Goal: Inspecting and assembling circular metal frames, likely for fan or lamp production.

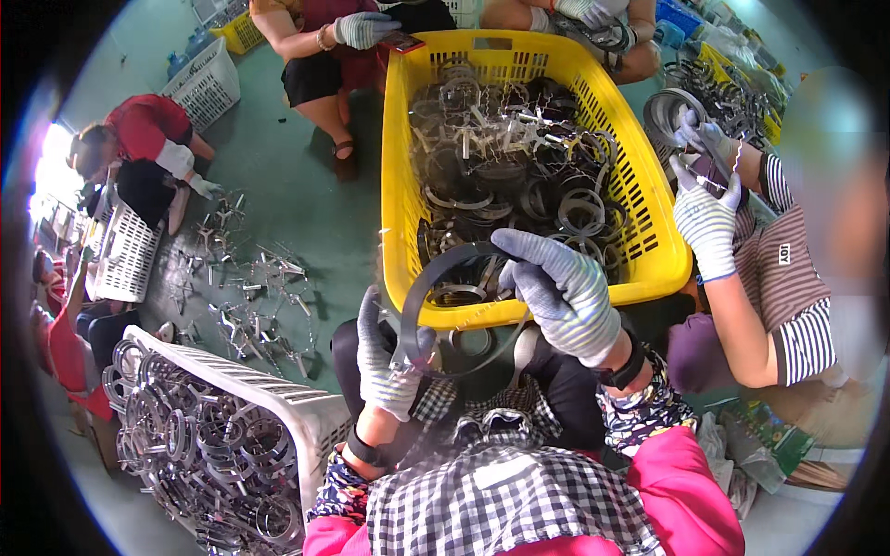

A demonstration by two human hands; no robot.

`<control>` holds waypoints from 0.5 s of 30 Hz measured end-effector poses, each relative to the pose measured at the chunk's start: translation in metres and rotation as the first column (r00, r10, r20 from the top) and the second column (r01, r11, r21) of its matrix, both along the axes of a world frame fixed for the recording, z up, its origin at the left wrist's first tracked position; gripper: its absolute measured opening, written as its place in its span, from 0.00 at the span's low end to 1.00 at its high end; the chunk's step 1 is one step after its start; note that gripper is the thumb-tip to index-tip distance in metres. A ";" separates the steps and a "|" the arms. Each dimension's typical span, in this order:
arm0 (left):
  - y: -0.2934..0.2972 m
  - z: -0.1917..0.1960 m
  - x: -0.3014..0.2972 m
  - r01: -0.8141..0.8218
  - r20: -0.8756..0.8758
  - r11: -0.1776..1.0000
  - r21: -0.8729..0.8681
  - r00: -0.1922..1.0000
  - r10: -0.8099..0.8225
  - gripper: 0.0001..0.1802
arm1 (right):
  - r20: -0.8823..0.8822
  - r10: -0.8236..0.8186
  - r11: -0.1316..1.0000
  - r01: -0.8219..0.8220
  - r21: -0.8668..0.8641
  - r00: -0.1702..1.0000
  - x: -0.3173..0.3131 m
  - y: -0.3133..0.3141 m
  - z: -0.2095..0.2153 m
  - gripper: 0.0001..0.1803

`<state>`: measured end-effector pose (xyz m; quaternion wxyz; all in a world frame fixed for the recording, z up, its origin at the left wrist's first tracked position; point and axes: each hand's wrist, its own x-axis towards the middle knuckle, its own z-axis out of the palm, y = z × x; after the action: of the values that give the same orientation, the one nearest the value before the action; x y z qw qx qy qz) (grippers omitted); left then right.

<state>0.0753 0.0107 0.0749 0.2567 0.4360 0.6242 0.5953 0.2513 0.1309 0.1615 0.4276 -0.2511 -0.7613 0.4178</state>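
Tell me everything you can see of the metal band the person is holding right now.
The metal band is a thin, dark grey strip bent into an open loop, apparently steel. The gloved left hand grips its lower end; the gloved right hand holds its upper arc. It stands roughly upright over the person's lap, in front of the near wall of the yellow basket.

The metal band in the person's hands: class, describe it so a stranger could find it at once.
Start at the yellow basket of metal rings. At its near rim, the gloved left hand and right hand hold a dark metal band. Unlike the closed rings, it is an open, bent strip.
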 end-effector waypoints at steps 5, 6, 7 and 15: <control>-0.010 0.008 0.015 0.140 0.353 0.989 -0.037 0.928 -0.118 0.46 | 0.040 0.040 0.996 -0.042 0.076 0.998 0.016 0.007 -0.025 0.16; -0.010 0.008 0.017 0.152 0.395 0.988 -0.030 0.910 -0.128 0.45 | -0.018 0.046 0.996 -0.047 -0.075 0.999 0.017 0.005 -0.028 0.16; -0.011 0.008 0.020 0.163 0.435 0.986 -0.023 0.890 -0.137 0.44 | -0.072 0.052 0.975 -0.066 -0.212 0.996 0.018 0.002 -0.030 0.17; -0.018 0.013 0.026 0.162 0.394 0.987 -0.021 0.908 -0.141 0.37 | -0.143 -0.057 0.998 0.050 -0.049 0.988 0.004 -0.008 -0.044 0.18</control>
<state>0.1017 -0.0075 0.0876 0.4332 0.3483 0.5404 0.6317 0.2552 0.1227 0.1174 0.4869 -0.2502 -0.7116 0.4405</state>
